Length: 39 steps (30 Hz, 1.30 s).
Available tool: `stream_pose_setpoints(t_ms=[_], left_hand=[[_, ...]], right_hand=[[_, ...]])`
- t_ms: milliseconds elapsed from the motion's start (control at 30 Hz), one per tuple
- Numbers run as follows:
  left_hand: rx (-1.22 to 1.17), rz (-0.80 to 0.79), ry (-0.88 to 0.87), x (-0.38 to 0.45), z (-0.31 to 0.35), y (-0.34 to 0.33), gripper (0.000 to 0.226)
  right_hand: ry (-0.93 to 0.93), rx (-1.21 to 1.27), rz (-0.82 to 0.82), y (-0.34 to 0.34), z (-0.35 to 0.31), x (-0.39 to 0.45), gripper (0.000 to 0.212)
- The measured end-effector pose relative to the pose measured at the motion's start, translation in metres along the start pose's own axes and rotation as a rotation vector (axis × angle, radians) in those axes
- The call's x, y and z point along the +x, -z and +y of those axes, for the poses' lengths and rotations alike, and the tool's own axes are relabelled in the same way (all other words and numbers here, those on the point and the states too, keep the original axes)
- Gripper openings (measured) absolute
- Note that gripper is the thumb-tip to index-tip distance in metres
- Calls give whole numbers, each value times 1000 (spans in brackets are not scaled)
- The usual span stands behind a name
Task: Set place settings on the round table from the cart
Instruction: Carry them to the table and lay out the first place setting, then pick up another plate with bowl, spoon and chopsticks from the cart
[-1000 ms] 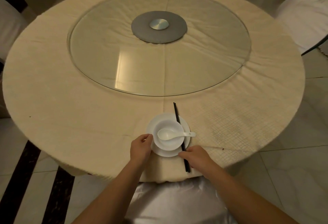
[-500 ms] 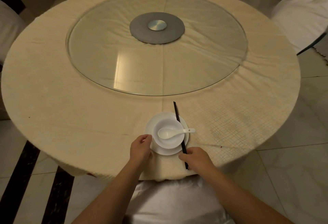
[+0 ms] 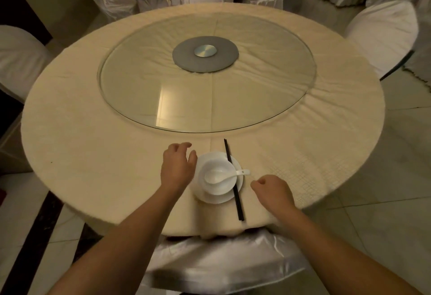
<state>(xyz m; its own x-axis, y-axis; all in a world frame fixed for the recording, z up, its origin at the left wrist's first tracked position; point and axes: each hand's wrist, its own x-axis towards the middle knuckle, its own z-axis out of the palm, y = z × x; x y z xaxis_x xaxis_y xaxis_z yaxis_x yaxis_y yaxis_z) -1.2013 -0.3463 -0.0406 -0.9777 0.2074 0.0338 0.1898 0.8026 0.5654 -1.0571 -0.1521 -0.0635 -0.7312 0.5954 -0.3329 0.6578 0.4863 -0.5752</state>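
Head view, looking down: round table draped in a cream textured cloth, bearing a large clear glass turntable on a grey disc hub. White-covered chairs ring the table. Left hand lies just left of the place setting, fingers loosely curled and slightly apart, holding nothing; whether the thumb touches the plate rim cannot be told. Right hand lies on the cloth to the right of the setting, fingers curled inward, gripping nothing. Near the table's front edge: round white plate, white bowl upon it, white ceramic spoon in the bowl, handle pointing right. Black chopsticks lie across the plate's right rim.
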Motion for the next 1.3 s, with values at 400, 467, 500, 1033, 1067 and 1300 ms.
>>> stream_pose_setpoints(t_ms=[400,467,500,1033,1067,1300], left_hand=[[290,67,-633,11,79,40,60],[271,80,-675,8,89,47,61],[263,86,-688,5,94,50,61],[75,-111,-1201,-179,260,-6,59],[55,-122,-1251,-200,273,-11,58],[-48,-331,-1475,-383,352,-53,60]], right_hand=[[204,-517,455,88,-61,-42,44],[186,-529,560,98,-62,-57,49],[171,-534,608,103,-60,-65,51],[-379,-579,958,200,100,-272,61],[-422,-576,976,207,116,-291,61],[-721,-559,1059,235,233,-436,61]])
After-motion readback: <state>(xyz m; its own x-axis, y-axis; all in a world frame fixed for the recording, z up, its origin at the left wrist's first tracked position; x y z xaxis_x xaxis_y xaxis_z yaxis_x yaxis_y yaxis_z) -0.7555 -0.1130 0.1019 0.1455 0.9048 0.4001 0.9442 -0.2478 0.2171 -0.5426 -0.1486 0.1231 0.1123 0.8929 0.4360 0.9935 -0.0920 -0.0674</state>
